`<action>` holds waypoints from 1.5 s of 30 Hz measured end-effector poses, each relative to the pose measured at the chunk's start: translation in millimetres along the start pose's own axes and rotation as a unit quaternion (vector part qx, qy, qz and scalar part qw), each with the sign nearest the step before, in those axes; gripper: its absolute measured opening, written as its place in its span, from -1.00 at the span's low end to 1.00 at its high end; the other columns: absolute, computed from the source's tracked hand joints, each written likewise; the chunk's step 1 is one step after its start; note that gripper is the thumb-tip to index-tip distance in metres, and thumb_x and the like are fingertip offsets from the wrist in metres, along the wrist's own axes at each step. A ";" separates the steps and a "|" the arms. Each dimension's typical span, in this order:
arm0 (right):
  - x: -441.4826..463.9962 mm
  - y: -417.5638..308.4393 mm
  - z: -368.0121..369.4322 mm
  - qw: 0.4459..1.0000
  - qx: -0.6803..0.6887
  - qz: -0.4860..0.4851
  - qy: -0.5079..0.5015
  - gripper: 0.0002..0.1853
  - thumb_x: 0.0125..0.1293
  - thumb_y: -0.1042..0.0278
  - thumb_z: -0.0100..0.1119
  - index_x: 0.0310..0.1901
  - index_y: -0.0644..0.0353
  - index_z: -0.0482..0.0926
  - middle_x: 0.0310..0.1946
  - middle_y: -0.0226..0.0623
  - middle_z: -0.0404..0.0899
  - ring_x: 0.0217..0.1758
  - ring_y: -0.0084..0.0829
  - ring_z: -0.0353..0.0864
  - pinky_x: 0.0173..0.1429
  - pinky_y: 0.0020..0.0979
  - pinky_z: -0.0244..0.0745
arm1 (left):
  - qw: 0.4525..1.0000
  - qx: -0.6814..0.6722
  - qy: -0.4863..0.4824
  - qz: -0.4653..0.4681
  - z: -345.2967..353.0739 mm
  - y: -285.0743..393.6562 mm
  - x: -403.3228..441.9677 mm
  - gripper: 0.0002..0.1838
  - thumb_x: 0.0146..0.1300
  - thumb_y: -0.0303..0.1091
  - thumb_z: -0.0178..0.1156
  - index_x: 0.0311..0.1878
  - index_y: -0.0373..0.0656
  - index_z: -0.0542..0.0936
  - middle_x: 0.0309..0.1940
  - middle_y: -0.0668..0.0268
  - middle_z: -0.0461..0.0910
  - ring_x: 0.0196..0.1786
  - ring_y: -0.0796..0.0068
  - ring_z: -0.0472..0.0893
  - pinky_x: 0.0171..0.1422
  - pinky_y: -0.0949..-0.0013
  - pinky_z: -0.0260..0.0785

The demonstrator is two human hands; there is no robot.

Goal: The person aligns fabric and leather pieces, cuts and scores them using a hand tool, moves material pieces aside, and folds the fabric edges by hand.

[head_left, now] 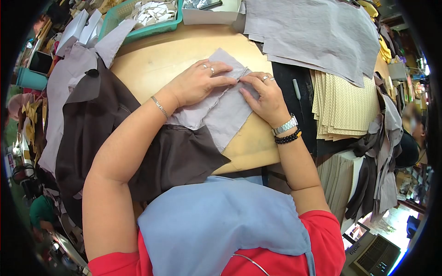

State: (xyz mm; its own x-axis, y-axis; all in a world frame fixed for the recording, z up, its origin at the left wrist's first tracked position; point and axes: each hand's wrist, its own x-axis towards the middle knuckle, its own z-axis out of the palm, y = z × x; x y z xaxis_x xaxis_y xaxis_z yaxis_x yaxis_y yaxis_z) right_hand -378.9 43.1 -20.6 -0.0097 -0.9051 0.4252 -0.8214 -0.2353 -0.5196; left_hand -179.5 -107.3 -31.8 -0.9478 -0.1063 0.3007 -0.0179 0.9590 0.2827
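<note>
A light grey cloth piece (225, 117) lies on the pale table board, with a seam or folded edge running across it. My left hand (198, 83) rests on the cloth, its fingers reaching to the seam. From the right, my right hand (264, 94) pinches the cloth edge near its upper part, thumb and fingertips close together. The fingertips of both hands nearly meet there. Dark brown cloth (179, 156) is joined to or lies under the grey piece and spreads left below my left forearm.
A green basket (172, 24) of small white pieces and a white box (209, 17) stand at the back. Grey cloth sheets (317, 37), textured cream sheets (345, 103) and a pen (296, 89) lie right. More brown cloth (87, 119) drapes left.
</note>
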 end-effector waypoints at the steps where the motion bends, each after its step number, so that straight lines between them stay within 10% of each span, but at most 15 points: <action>1: 0.5 -0.7 -0.2 1.000 -0.001 0.002 -0.002 -0.71 0.15 0.40 0.36 -0.06 0.12 0.63 -0.12 -0.24 0.62 -0.02 -0.17 0.57 0.04 -0.23 0.53 | 1.000 -0.009 0.000 -0.006 0.1 0.1 0.2 -0.50 0.21 -0.45 0.07 0.23 0.17 0.52 0.30 0.27 0.43 0.31 0.22 0.44 0.46 0.10 0.19; 27: 3.2 -7.9 2.5 0.976 -0.210 0.055 0.011 -0.53 0.18 0.05 0.34 0.08 0.06 0.61 -0.03 -0.26 0.56 0.03 -0.22 0.49 0.01 -0.20 0.33 | 1.000 0.003 0.013 -0.020 -1.2 6.0 0.2 -0.60 0.24 -0.41 0.14 0.15 0.16 0.59 0.28 0.34 0.46 0.32 0.26 0.44 0.46 -0.03 0.16; 45: 0.3 -4.8 4.1 0.991 -0.126 0.003 -0.040 -0.61 0.25 0.13 0.28 0.09 0.04 0.56 0.16 -0.34 0.55 0.26 -0.25 0.50 0.39 0.10 0.26 | 0.997 0.023 0.035 0.058 -1.6 5.2 -6.2 -0.76 0.21 -0.35 0.21 -0.04 0.08 0.64 0.08 0.53 0.60 0.29 0.46 0.48 0.44 0.07 0.23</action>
State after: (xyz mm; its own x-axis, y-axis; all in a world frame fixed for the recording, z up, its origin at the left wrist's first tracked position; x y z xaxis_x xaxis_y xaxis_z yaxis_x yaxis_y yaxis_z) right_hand -372.6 42.5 -21.0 0.0223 -0.9334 0.3581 -0.9378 -0.1437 -0.3160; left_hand -173.2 -102.1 -30.7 -0.9201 -0.0101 0.3915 0.0750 0.9766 0.2015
